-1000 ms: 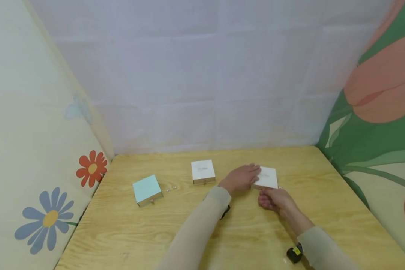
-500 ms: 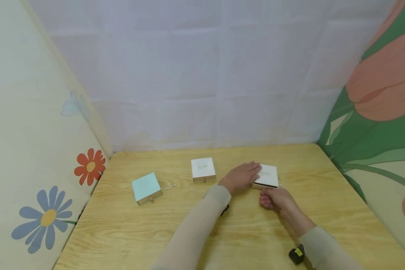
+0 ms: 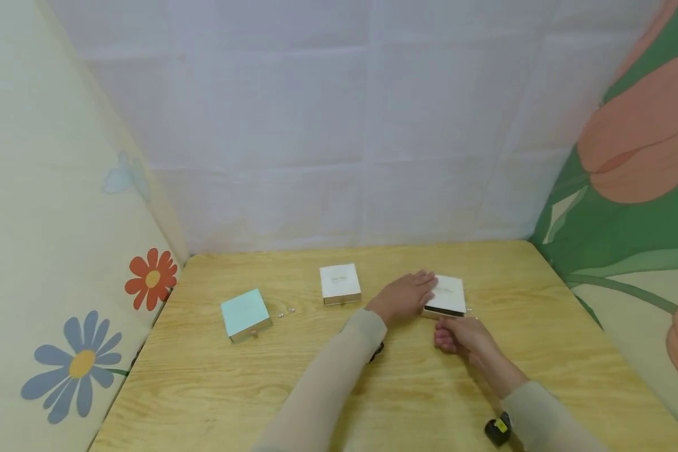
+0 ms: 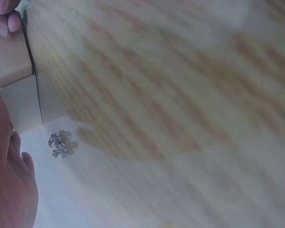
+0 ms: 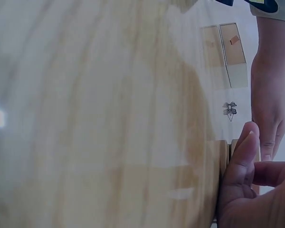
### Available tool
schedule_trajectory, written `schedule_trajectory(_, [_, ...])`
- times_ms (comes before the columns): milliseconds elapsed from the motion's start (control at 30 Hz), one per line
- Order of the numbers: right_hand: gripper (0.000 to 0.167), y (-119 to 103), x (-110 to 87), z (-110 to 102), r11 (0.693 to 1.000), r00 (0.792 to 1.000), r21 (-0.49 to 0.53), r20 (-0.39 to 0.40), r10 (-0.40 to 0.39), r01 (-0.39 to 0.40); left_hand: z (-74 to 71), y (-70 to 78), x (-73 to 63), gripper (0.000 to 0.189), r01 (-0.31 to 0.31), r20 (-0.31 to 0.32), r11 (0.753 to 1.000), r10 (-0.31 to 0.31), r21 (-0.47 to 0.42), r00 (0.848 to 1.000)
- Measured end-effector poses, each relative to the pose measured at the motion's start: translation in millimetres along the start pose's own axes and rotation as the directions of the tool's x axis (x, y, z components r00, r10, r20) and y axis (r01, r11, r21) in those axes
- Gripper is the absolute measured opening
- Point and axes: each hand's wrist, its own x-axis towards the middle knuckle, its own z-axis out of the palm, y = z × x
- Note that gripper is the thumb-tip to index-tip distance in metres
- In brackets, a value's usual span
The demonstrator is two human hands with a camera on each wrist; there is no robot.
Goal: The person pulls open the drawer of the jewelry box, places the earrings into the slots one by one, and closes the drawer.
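Note:
At the table's right, a white drawer box (image 3: 447, 290) has its front drawer drawn out slightly, showing a dark strip. My left hand (image 3: 405, 297) rests on its left side, with fingers laid over the top edge. My right hand (image 3: 464, 334) pinches the front of the drawer; the exact spot of the pinch is hidden behind the fingers in the head view. Thumb and index finger (image 5: 240, 164) meet there in the right wrist view. A small sparkly pearl jewellery piece (image 4: 61, 144) lies on the table near this box, in the left wrist view.
A second white box (image 3: 340, 284) stands at mid-table. Left of it sits a mint-green box (image 3: 246, 315), with small shiny jewellery pieces (image 3: 286, 312) between them. More small jewellery (image 3: 469, 310) lies right of the gripped box. Cloth backdrops rise around the wooden table (image 3: 220, 383).
The right-hand white box's drawer has come forward slightly, and a dark gap shows under the top's front edge. Both hands stay in nearly the same places.

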Motion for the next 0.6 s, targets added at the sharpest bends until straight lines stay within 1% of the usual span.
schedule_trajectory(100, [0.02, 0.0, -2.8, -0.2, 1.0, 1.0, 0.009, 0.0, 0.001, -0.001, -2.7, 0.6, -0.8, 0.055, -0.009, 0.003, 1.0, 0.009, -0.004, 1.0])
schedule_trajectory(333, [0.019, -0.6, -4.3, 1.5, 0.999, 1.0, 0.035, 0.026, -0.014, 0.013, -10.0, -1.6, -3.2, 0.054, -0.011, 0.015, 0.999, 0.01, 0.053, 1.0])
schedule_trajectory(433, [0.019, -0.2, -5.0, 2.3, 0.999, 1.0, 0.036, 0.022, -0.005, 0.004, -10.2, -2.4, -4.1, 0.054, -0.011, 0.017, 0.999, 0.01, 0.031, 1.0])
schedule_trajectory(600, [0.019, 2.4, -6.2, 1.8, 1.0, 1.0, 0.031, 0.018, 0.003, -0.003, -7.3, -3.3, -3.0, 0.054, -0.032, -0.001, 0.999, 0.032, 0.007, 0.999])
